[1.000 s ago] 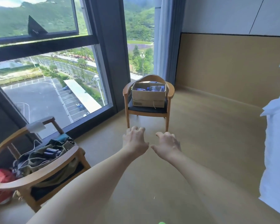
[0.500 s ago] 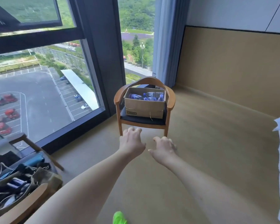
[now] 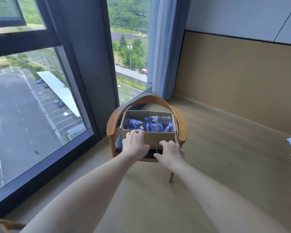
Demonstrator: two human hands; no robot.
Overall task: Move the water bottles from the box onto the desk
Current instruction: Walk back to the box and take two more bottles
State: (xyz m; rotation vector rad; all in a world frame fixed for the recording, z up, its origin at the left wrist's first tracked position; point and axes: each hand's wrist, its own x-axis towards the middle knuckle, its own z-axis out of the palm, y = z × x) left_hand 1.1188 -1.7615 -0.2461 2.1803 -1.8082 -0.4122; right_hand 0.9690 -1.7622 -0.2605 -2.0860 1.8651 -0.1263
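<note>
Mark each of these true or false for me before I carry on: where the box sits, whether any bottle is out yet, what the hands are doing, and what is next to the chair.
1. The cardboard box sits on the seat of the wooden chair. True.
2. The water bottles stand upright in neat rows. False: most lie on their sides, jumbled in the box.
3. The left hand holds a bottle above the box. False: it is at the box's near rim, and no bottle is lifted.
4. The right hand is at the box's front wall, lower than the left. True.
5. The chair stands beside the window. True.
6. The box is closed with its flaps taped. False: it is open at the top.
</note>
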